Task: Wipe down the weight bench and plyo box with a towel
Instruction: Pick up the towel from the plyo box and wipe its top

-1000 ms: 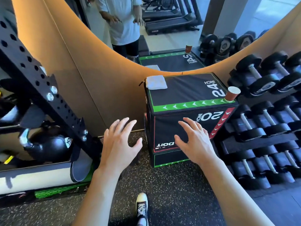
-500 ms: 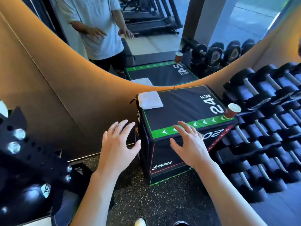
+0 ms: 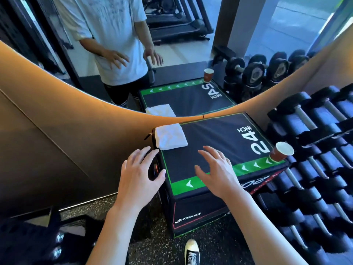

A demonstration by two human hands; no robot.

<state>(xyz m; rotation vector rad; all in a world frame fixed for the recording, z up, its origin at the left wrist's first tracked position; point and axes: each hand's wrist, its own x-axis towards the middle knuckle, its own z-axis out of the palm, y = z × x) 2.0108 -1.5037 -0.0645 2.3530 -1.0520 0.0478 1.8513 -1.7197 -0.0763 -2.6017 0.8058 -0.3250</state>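
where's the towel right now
In the head view the folded white towel lies on the plyo box top's far left corner, just beyond the left hand.

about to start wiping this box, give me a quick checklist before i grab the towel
1. Towel within reach: ok. The folded white towel lies on the far left corner of the plyo box, just beyond the left hand.
2. Hands free: ok. The left hand and the right hand are both spread open and hold nothing.
3. Box top clear for wiping: not ok. A paper cup stands on the right near corner.
4. Cup empty: cannot tell, its inside is not visible.
5. Weight bench located: cannot tell, none is plainly in view.
6. Towel damp or dry: cannot tell.
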